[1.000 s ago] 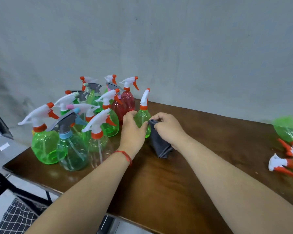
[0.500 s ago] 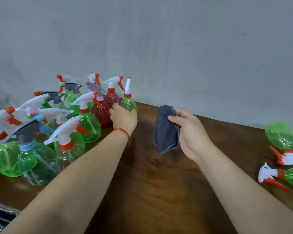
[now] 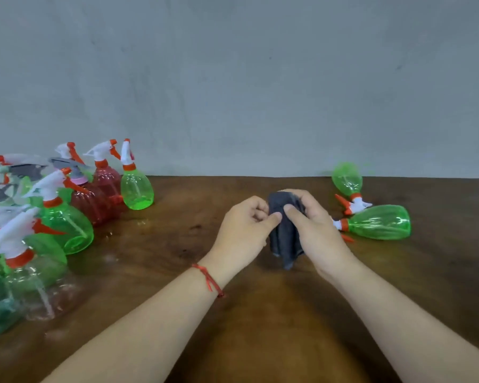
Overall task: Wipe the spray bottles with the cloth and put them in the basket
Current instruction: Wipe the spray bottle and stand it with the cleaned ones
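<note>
The dark cloth [image 3: 284, 246] is held bunched above the bench [image 3: 163, 272] by both hands, pinched at its edge by the left hand [image 3: 244, 225] and gripped in the curled fingers of the right hand [image 3: 314, 230]; no bottle is held. The upright spray bottles [image 3: 137, 189] are crowded at the left, so neighbours could be toppled when one is drawn out. Two green bottles [image 3: 379, 222] lying on their sides at the right could be rolled by a brushing arm. No basket is seen.
</note>
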Action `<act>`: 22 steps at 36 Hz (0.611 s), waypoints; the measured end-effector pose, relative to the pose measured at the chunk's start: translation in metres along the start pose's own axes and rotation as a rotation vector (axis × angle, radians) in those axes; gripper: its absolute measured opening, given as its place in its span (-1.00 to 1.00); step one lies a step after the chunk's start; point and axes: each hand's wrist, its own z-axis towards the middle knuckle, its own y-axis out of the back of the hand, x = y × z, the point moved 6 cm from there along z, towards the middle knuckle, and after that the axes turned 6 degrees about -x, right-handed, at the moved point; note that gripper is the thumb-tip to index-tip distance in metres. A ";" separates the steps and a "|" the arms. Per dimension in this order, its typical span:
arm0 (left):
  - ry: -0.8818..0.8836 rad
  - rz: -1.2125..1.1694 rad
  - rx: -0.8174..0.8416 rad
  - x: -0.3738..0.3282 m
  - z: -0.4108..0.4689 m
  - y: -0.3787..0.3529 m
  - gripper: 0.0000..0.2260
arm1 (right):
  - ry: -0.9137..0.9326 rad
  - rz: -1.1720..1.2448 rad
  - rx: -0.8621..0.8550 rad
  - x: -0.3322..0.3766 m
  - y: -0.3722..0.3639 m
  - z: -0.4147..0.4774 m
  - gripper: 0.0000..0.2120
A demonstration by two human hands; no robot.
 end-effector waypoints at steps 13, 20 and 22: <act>0.028 -0.136 0.292 -0.047 0.012 -0.141 -0.84 | -0.245 0.460 -0.186 -0.038 0.143 -0.005 -0.72; -0.198 0.736 0.425 -0.008 0.062 -0.166 -0.57 | -0.240 0.498 -0.331 -0.067 0.189 0.009 -0.73; -0.176 0.792 0.469 0.002 0.070 -0.172 -0.51 | -0.229 0.444 -0.305 -0.073 0.194 0.012 -0.73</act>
